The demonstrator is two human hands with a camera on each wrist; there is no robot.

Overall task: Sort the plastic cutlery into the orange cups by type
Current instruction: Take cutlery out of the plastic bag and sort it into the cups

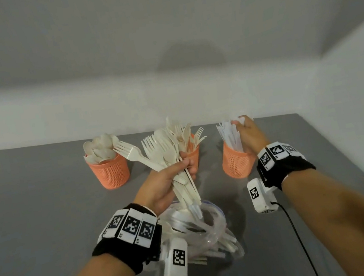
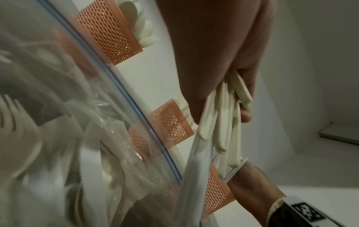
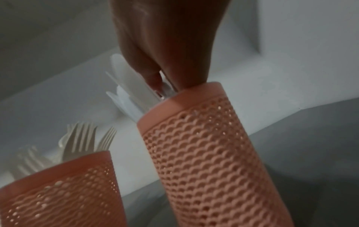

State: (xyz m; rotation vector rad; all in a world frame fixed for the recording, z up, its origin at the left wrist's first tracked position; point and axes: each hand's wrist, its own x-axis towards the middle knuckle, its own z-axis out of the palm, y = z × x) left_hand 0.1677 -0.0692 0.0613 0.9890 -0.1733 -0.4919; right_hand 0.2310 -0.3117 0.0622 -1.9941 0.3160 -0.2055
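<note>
The left hand (image 1: 166,183) grips a fanned bundle (image 1: 169,154) of cream forks and spoons by the handles, fingers and thumb curled round them, held up above the zip bag (image 1: 204,227) and in front of the middle cup (image 1: 193,154). The left wrist view shows the handle ends (image 2: 223,122) hanging out below the fist. The right hand (image 1: 248,134) reaches over the right cup (image 1: 236,162), its fingers (image 3: 153,76) down among the white knives (image 1: 229,136) standing in it; whether they pinch a knife cannot be told. The left cup (image 1: 110,172) is packed with spoons (image 1: 100,147), bowls up. The middle cup holds forks (image 3: 85,138), tines up. The three orange mesh cups stand in a row near the far edge of the grey table (image 1: 34,221), well apart from one another. The clear bag lies near the person, between the forearms, with more cutlery inside. Both wrists wear black bands with printed markers and white camera units with cables.
</note>
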